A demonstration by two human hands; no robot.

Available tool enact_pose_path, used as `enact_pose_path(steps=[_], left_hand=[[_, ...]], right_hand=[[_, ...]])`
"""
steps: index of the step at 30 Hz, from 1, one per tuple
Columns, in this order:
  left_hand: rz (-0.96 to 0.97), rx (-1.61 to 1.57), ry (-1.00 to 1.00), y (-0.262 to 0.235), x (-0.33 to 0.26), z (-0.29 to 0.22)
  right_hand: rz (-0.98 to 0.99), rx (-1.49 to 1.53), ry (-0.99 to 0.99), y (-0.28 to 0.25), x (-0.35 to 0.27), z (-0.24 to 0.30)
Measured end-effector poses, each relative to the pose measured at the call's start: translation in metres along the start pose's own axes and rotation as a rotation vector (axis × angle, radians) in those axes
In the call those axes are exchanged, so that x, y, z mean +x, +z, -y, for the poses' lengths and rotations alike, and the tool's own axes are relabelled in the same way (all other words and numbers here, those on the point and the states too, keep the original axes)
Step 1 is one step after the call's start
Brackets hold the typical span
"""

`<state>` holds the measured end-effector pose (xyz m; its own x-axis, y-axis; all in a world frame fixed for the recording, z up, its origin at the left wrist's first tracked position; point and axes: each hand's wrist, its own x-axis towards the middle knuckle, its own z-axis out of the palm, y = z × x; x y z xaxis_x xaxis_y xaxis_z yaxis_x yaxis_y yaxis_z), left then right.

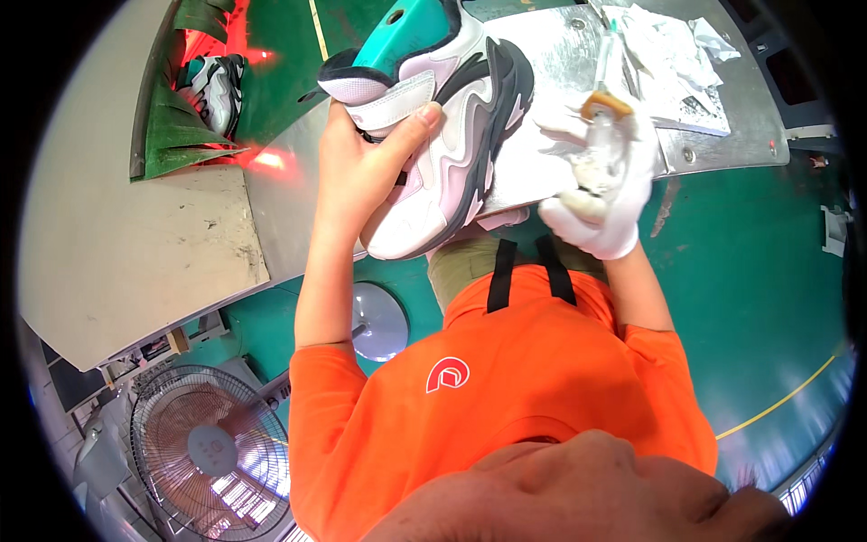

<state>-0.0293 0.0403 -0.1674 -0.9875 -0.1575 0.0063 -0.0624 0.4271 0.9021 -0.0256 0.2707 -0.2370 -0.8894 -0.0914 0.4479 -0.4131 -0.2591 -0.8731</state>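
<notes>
My left hand is bare and closed round the collar and strap of a sneaker, thumb on top. The sneaker is white and pale pink, with grey overlays and a dark sole. A teal shoe last fills its opening, and its toe points down toward my lap. To the right of the shoe, my right hand wears a white glove and is closed on a syringe. The syringe has a clear barrel, an amber finger flange and a green tip pointing away from me. Blur softens the gloved fingers.
A metal work surface lies under the hands, with crumpled white paper at the far right. At the left, another shoe sits in red light behind green strip flaps. A floor fan stands at the lower left.
</notes>
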Motion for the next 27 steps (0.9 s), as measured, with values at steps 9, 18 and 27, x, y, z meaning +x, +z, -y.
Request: enact_pose_path(steps=[9, 18, 27], left_hand=[[-0.079, -0.106, -0.049, 0.005, -0.002, 0.002], [-0.099, -0.108, -0.045, 0.006, 0.001, 0.002], [-0.068, -0.183, -0.027, 0.009, 0.002, 0.003]], right_hand=[[0.044, 0.011, -0.036, 0.012, -0.004, -0.03], [0.054, -0.302, -0.211, 0.017, 0.007, -0.035], [0.114, -0.475, -0.431, 0.014, 0.016, -0.038]])
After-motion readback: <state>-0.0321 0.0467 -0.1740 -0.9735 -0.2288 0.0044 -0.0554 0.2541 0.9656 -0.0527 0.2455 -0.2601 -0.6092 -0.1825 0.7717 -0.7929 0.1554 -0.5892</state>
